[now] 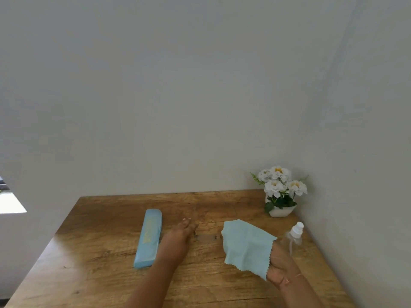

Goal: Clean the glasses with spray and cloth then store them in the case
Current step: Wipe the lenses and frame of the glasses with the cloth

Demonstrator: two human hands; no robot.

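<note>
Far left edge, mid-height: bright window opening point(10, 202), cut off by the frame.

Left of centre: light blue case point(148, 237), long and narrow. It lies flat and closed on the worktop point(100, 241), with its long side running away from the camera. The yellow print on the lid is unreadable.

Just right of the case: left hand point(178, 237), back up, forearm entering from bottom centre. The fingers are stretched forward and close together. The wrist overlaps the case's lower right edge in the picture. The underside of the fingers is hidden, so I cannot tell whether the hand grips anything.

Between the hands: glasses point(208, 237), seen only as a thin blurred trace low over the worktop. One end is beside the left hand; contact cannot be told.

Right of centre: pale blue-green cloth point(246, 243) with a zigzag-cut edge. It hangs from the right hand point(278, 263), which holds it along one side. The cloth hides that hand's fingers and the worktop behind it. A thin orange thread point(297, 275) circles the right wrist.

Just right of the hand: spray bottle point(294, 237), clear with a white nozzle. It stands upright, its base partly behind the hand.

Rear right corner: white pot of white flowers point(280, 196), well apart from the hands.

Surface: brown wood with marked grain and a pale glare patch at left.

Room: plain pale walls point(200, 85) fill the upper two thirds and meet in the corner behind the pot.
</note>
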